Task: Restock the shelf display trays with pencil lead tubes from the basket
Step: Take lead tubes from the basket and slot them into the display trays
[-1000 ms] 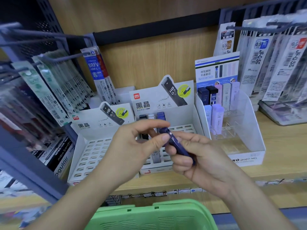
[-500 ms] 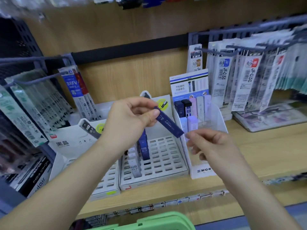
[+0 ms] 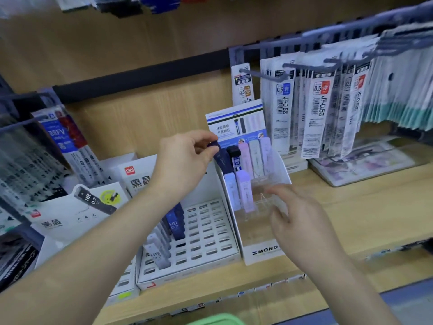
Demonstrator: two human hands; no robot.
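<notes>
My left hand (image 3: 185, 160) pinches the top of a dark blue pencil lead tube (image 3: 222, 158) and holds it upright at the back left of the white MONO display tray (image 3: 264, 250). That tray holds a black-capped tube (image 3: 235, 156) and several pastel tubes. My right hand (image 3: 302, 221) hovers with relaxed fingers in front of the tray's clear dividers and holds nothing. The slotted white tray (image 3: 206, 231) to the left carries a few HB 0.7 tubes (image 3: 174, 224). A sliver of the green basket (image 3: 218, 321) shows at the bottom edge.
Another white slotted tray (image 3: 124, 285) stands further left, partly behind my left forearm. Refill packs (image 3: 321, 109) hang from grey hooks at the right, more packs (image 3: 68, 141) at the left. The wooden shelf (image 3: 363, 207) runs under all trays.
My left hand carried the blue tube up and right from over the slotted tray to the MONO tray's back row. My right hand let go earlier and now hovers lower at the tray's front.
</notes>
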